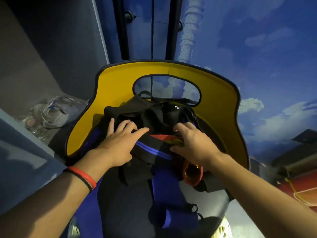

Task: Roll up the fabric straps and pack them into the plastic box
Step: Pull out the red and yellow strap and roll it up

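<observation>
A heap of soft fabric straps lies in a yellow-lined, dark-edged tote-like container [223,100] with an oval handle cutout at 12 o'clock; no plastic box can be made out. Across the middle of the heap runs a wide black elastic strap with two blue stripes [151,150], and both hands rest on it. The left hand [118,143], at 9 o'clock of the strap, lies flat with fingers spread, pressing the band and the black cloth behind it. The right hand [190,143], at 3 o'clock, is curled down with fingertips tucked onto a red and orange patch of fabric [164,137]; whether it actually pinches the cloth cannot be told. Plain blue webbing bands [164,191] trail toward 6 o'clock, and a red-orange looped band [192,176] sits at 4 o'clock beneath the right wrist.

The straps look light, limp and slightly stretchy, with a matte woven surface that should grip well rather than slip. They are tangled, so one will likely drag its neighbours. The free end of the striped strap seems the best place to take hold, pulling it clear before rolling tightly. Crumpled clear plastic bags [53,112] lie at 9 o'clock outside the container.
</observation>
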`<state>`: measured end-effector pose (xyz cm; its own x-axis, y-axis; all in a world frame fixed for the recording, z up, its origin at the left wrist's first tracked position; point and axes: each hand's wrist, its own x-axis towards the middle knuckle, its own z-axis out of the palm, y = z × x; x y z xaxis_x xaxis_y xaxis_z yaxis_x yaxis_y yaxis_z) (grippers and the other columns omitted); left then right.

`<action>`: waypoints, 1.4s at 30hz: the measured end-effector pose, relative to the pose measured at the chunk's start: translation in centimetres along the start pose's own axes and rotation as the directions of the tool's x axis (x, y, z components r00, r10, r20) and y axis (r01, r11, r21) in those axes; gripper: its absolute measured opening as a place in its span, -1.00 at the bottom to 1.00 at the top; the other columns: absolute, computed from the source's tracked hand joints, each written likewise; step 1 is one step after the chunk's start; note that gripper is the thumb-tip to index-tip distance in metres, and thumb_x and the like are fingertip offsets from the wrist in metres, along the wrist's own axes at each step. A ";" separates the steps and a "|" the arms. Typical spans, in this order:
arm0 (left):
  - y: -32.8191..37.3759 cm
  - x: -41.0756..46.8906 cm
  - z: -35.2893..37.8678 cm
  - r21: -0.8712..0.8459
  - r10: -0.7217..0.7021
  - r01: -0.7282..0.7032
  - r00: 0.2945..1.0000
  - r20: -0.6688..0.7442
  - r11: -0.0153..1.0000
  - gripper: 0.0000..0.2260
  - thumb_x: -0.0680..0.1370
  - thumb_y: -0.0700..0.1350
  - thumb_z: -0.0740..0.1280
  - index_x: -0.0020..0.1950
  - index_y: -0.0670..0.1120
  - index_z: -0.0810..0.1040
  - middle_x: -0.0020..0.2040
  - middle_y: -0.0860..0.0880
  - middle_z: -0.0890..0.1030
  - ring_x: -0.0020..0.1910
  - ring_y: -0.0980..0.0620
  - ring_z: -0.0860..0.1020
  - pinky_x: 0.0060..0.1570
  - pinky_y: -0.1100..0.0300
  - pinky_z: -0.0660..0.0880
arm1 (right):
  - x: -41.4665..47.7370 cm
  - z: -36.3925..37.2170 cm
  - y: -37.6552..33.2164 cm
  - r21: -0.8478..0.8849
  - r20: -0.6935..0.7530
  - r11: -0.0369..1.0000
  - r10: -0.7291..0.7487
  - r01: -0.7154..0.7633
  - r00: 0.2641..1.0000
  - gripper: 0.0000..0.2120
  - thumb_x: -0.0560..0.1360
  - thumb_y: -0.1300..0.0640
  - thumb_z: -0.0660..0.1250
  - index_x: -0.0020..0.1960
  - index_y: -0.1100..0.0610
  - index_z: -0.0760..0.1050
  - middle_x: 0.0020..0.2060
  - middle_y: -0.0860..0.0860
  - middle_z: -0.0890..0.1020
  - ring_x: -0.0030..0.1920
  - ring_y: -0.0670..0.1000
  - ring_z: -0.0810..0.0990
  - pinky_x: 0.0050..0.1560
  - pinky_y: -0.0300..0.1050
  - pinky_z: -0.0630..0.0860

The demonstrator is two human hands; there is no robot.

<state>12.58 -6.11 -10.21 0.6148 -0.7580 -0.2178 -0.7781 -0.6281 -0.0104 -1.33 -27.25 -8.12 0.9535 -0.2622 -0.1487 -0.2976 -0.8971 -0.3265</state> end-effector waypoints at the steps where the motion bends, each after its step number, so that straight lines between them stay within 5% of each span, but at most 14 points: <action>1: -0.3 -0.1 0.0 0.011 0.011 -0.011 1.000 -0.012 1.000 -0.04 0.49 -0.13 0.50 0.65 0.21 -0.09 0.42 0.04 0.22 0.60 -0.07 0.01 0.57 -0.27 -0.25 | 0.0 0.3 -0.3 -0.064 0.007 0.998 -0.027 0.027 1.000 -0.65 0.54 -0.08 0.41 0.28 -0.06 0.44 0.27 -0.02 0.40 0.08 0.15 0.58 0.00 0.20 0.59; 5: -2.2 -0.2 -0.4 -0.035 -0.056 0.053 0.992 -0.116 0.998 -0.34 0.60 0.07 0.38 0.63 0.16 0.16 0.21 -0.03 0.32 0.38 -0.11 0.30 0.56 -0.06 0.14 | 0.0 -0.9 -0.3 -0.006 -0.249 1.000 -0.006 0.005 0.969 -0.83 0.62 0.01 0.29 0.19 -0.01 0.54 0.22 -0.07 0.41 0.04 0.13 0.58 -0.06 0.10 0.55; 7: -3.6 0.2 -0.7 -0.132 -0.158 0.129 0.959 -0.234 0.983 -0.60 0.62 0.11 0.33 0.44 0.02 0.49 0.07 -0.07 0.36 0.22 -0.16 0.42 0.28 -0.08 0.43 | 0.0 -2.5 0.4 0.171 -0.425 0.984 0.124 -0.055 0.897 -0.89 0.63 0.04 0.28 0.14 0.00 0.49 0.11 -0.07 0.48 0.00 0.09 0.58 -0.05 0.09 0.55; 9: -4.6 0.3 -1.2 -0.251 -0.267 0.187 0.903 -0.336 0.950 -0.73 0.63 0.06 0.35 0.18 -0.11 0.62 -0.02 -0.07 0.36 0.08 -0.22 0.50 0.05 -0.11 0.51 | 0.0 -3.9 1.7 0.292 -0.500 0.948 0.267 -0.130 0.824 -0.91 0.62 0.11 0.26 0.12 0.00 0.40 0.00 0.01 0.54 -0.10 0.15 0.56 -0.13 0.13 0.53; 13: -5.0 0.0 -2.4 -0.408 -0.407 0.226 0.800 -0.441 0.885 -0.89 0.61 -0.10 0.38 0.11 -0.08 0.55 0.04 -0.13 0.46 -0.01 -0.26 0.55 -0.11 -0.09 0.49 | -0.1 -4.0 4.3 0.098 -0.363 0.915 0.399 -0.392 0.842 -0.70 0.58 0.17 0.20 0.30 0.07 0.29 0.09 0.14 0.45 -0.03 0.34 0.52 -0.13 0.14 0.37; 17: -5.4 -0.2 -2.8 -0.448 -0.416 0.186 0.762 -0.496 0.874 -0.60 0.47 -0.41 0.34 0.10 0.03 0.38 0.11 -0.06 0.40 0.06 -0.21 0.51 -0.17 -0.14 0.50 | -0.1 -2.4 5.5 -0.138 -0.170 0.870 0.450 -0.473 0.877 -0.43 0.57 0.07 0.32 0.48 0.08 0.14 0.29 0.16 0.37 0.23 0.31 0.48 -0.02 0.21 0.44; 19: -5.0 -0.2 -2.6 -0.362 -0.341 0.163 0.791 -0.508 0.918 -0.53 0.36 -0.51 0.31 0.05 0.01 0.42 0.15 -0.04 0.37 0.14 -0.18 0.44 -0.17 -0.15 0.48 | -0.1 -1.9 5.7 -0.306 -0.192 0.847 0.391 -0.434 0.900 -0.16 0.52 -0.03 0.41 0.60 0.11 -0.01 0.47 0.20 0.23 0.43 0.29 0.32 0.27 0.25 0.41; 21: -4.6 -0.2 -2.4 -0.287 -0.238 0.103 0.840 -0.488 0.952 -0.52 0.30 -0.54 0.31 -0.05 0.02 0.43 0.20 0.00 0.40 0.19 -0.15 0.40 -0.14 -0.15 0.47 | 0.0 -1.9 4.9 -0.376 -0.350 0.871 0.184 -0.317 0.919 -0.17 0.54 -0.07 0.38 0.62 0.11 0.00 0.54 0.21 0.17 0.49 0.27 0.25 0.39 0.21 0.34; 24: -4.6 0.1 -2.1 -0.256 -0.156 0.053 0.904 -0.398 0.965 -0.53 0.34 -0.51 0.34 -0.04 0.06 0.57 0.36 0.04 0.47 0.38 -0.11 0.38 0.22 -0.17 0.45 | 0.6 -1.5 2.6 -0.199 -0.351 0.979 -0.026 -0.047 0.936 -0.41 0.51 0.09 0.38 0.49 0.04 0.30 0.38 0.10 0.36 0.34 0.16 0.42 0.23 0.08 0.51; 27: -4.7 0.3 -1.4 -0.277 -0.154 0.085 0.959 -0.238 0.957 -0.52 0.54 -0.37 0.31 0.36 0.05 0.55 0.55 0.07 0.33 0.57 -0.02 0.17 0.50 -0.12 0.28 | 0.4 0.6 0.7 -0.095 -0.105 0.995 -0.044 0.034 0.994 -0.60 0.52 -0.06 0.41 0.32 0.01 0.49 0.21 0.02 0.40 0.21 0.11 0.50 0.06 0.11 0.59; 30: -4.6 0.2 -0.9 -0.215 -0.145 0.117 0.982 -0.117 0.970 -0.51 0.63 -0.12 0.36 0.55 0.06 0.36 0.64 0.11 0.10 0.64 0.00 -0.05 0.54 -0.14 0.22 | 0.4 2.7 -0.1 -0.211 -0.118 0.975 -0.099 0.073 0.988 -0.67 0.50 -0.12 0.42 0.13 0.07 0.54 0.13 0.03 0.32 0.15 0.11 0.44 -0.17 0.05 0.57; 34: -4.3 0.1 -1.0 -0.202 -0.151 0.130 0.984 -0.091 0.971 -0.45 0.63 -0.10 0.37 0.59 0.09 0.29 0.66 0.12 -0.01 0.64 -0.01 -0.12 0.55 -0.14 0.20 | 0.7 3.7 -2.1 -0.289 -0.261 0.936 -0.278 0.200 0.924 -0.75 0.54 -0.10 0.32 0.04 0.07 0.56 0.05 0.01 0.37 0.04 0.09 0.46 -0.33 0.00 0.52; 39: -3.7 -0.1 -1.0 -0.220 -0.137 0.116 0.987 -0.084 0.969 -0.41 0.62 -0.16 0.37 0.60 0.15 0.25 0.66 0.15 -0.06 0.64 -0.02 -0.15 0.55 -0.15 0.19 | 1.3 6.1 -2.7 -0.175 -0.049 0.983 0.040 -0.048 0.998 -0.21 0.48 -0.29 0.40 0.54 0.04 0.21 0.27 0.02 0.38 0.28 0.11 0.40 0.09 0.05 0.57; 42: -3.9 -0.5 -0.9 -0.226 -0.131 0.111 0.988 -0.077 0.968 -0.41 0.63 -0.14 0.36 0.60 0.15 0.25 0.66 0.13 -0.08 0.64 -0.01 -0.17 0.57 -0.13 0.15 | 1.5 5.8 -3.2 -0.124 -0.107 0.992 -0.006 -0.008 0.994 -0.21 0.43 -0.29 0.44 0.49 0.06 0.26 0.22 0.02 0.40 0.23 0.09 0.36 0.13 -0.02 0.50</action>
<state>15.47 -3.46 -9.15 0.7197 -0.6804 -0.1383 -0.6559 -0.7316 0.1860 0.83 -22.67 -12.69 0.9548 -0.2935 -0.0463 -0.2967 -0.9323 -0.2067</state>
